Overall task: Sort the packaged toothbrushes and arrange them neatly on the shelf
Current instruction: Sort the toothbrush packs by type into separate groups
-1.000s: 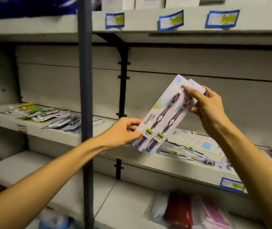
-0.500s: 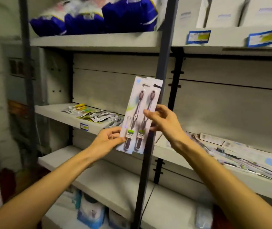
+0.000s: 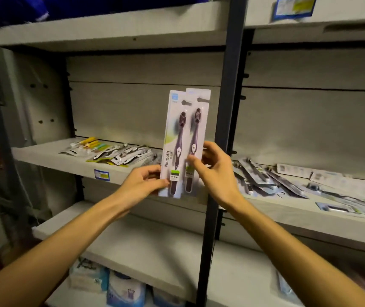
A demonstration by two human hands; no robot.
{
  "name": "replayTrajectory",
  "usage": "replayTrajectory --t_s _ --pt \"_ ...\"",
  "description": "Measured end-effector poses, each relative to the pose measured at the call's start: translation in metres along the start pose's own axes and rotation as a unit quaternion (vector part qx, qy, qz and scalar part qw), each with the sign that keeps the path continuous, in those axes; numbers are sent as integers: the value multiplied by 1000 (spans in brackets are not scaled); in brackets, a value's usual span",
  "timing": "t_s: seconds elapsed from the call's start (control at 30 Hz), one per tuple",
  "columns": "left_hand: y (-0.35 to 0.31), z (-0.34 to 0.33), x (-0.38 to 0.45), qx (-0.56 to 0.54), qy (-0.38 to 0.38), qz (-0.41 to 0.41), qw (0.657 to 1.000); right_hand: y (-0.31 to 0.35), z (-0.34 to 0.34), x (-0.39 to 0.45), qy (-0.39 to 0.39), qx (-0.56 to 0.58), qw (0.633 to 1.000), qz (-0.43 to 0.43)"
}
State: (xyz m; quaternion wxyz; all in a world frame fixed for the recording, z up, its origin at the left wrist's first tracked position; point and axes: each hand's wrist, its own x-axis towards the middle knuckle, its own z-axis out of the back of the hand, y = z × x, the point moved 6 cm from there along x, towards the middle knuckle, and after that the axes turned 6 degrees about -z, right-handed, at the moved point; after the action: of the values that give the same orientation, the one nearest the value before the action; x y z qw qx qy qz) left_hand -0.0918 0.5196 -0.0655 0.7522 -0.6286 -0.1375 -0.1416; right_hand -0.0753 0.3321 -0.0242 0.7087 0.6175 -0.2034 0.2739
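Holding 2 toothbrush packs [image 3: 184, 142] upright at frame centre, overlapped, in front of the dark upright post [image 3: 225, 129] of a grey shelving unit. Left hand [image 3: 142, 185] pinches the lower left edge of the front pack, thumb on its face. Right hand [image 3: 215, 171] pinches the lower right side of the rear pack, thumb on front, fingers behind. Front pack reads "Niepoth", dark purple brushes inside.

Middle shelf [image 3: 66, 161] runs across centre frame: loose packaged toothbrushes [image 3: 115, 152] scattered left of the held packs, more dark ones [image 3: 263, 178] fanned out right of the post. Blue price tag [image 3: 101, 175] on its front lip. Blue bags [image 3: 15, 7] on the top shelf, upper left, cut off by the frame edge. Another tag [image 3: 294, 6] upper right, blurred, unreadable. Bottom shelf items [image 3: 124, 289] at lower centre are blurred, can't tell what they are. Pack label text below the brand too small to read.
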Motion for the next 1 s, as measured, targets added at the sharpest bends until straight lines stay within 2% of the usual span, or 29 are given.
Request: replayTrajectory --t_s 0.33,0.6,0.77,0.87,1.0 --pt "-25 -78 3 -46 131 -61 989 12 79 -48 -89 24 995 -42" --pt "-39 -190 -37 -85 205 -10 975 35 172 -121 -172 -7 976 -133" --pt "-46 -263 -54 -103 226 17 969 39 222 -165 -149 -42 959 -238" --pt "-55 -310 -59 -104 252 33 962 43 253 -192 -140 -66 957 -247" --pt "-71 -378 -64 -100 292 48 950 44 311 -219 -197 -90 947 -239"
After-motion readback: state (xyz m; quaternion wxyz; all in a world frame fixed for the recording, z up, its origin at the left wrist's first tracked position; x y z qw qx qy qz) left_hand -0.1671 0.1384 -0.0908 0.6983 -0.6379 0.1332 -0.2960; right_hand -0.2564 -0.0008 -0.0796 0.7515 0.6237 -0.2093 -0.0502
